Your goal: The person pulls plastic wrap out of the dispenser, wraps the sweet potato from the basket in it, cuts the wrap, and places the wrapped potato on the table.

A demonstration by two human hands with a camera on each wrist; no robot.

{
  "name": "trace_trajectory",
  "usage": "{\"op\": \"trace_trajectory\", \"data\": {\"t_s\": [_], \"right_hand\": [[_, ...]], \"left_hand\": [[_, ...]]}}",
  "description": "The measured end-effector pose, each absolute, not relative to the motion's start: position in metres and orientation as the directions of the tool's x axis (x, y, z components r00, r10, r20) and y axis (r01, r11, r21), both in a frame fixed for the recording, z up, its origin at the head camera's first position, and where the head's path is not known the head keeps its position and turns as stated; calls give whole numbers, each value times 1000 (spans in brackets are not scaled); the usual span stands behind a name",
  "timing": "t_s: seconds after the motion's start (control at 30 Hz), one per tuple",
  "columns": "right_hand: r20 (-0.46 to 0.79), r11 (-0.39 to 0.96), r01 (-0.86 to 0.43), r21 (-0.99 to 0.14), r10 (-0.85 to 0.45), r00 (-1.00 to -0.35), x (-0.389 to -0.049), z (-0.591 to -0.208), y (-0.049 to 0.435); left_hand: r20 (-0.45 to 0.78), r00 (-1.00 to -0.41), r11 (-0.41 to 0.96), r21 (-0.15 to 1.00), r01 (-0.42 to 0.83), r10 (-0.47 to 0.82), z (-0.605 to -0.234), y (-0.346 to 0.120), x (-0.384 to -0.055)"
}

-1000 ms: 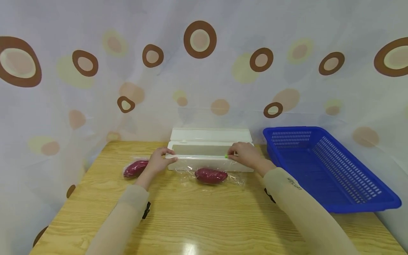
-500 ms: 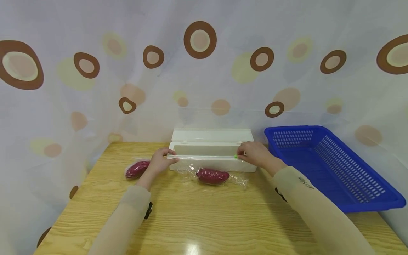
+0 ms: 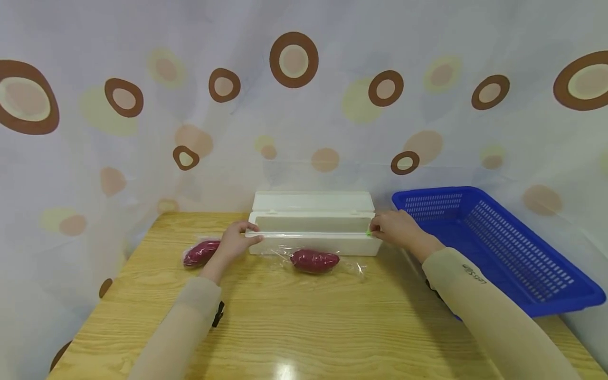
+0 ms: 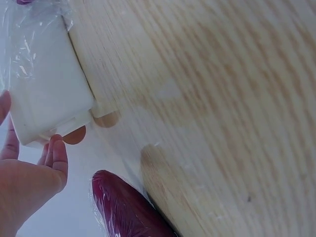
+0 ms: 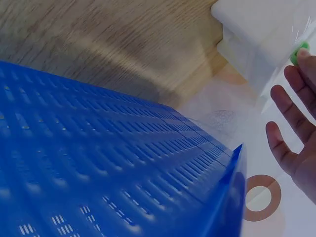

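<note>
A long white cling film dispenser (image 3: 313,245) stands at the back of the table with its lid (image 3: 313,201) raised. My left hand (image 3: 234,240) grips its left end, thumb in front and fingers at the rim and end wall. At the right end of the front rim, my right hand (image 3: 396,228) pinches a small green slide cutter (image 5: 299,52); its other fingers are spread. Clear film hangs over the dispenser's front. Before it lies a purple sweet potato (image 3: 314,261) on clear film. A second, wrapped sweet potato (image 3: 201,253) lies left, beside my left wrist.
A large blue plastic basket (image 3: 565,264) stands on the right of the wooden table (image 3: 304,322), close to my right forearm. Behind the table hangs a patterned curtain (image 3: 294,121).
My right hand has slid the green cutter rightward along the rim, from right of the middle to the right end. The left hand keeps its grip on the left end.
</note>
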State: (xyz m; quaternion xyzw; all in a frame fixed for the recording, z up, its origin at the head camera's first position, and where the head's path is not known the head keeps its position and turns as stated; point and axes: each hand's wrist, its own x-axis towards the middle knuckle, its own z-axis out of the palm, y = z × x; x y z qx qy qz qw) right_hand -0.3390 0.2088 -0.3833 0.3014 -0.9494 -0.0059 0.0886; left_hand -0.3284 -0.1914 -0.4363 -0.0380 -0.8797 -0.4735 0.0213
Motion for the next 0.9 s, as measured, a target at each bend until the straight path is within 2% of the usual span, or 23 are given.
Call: {"op": "trace_trajectory", "data": {"t_s": [0.5, 0.9], "right_hand": [[173, 878, -477, 39, -476, -862, -338, -389, 213], [163, 921, -370, -122, -349, -923, -329, -391, 210]], "left_hand": [[92, -995, 545, 832, 103, 47, -440, -196, -331], [140, -989, 566, 812, 144, 51, -439, -191, -326]]}}
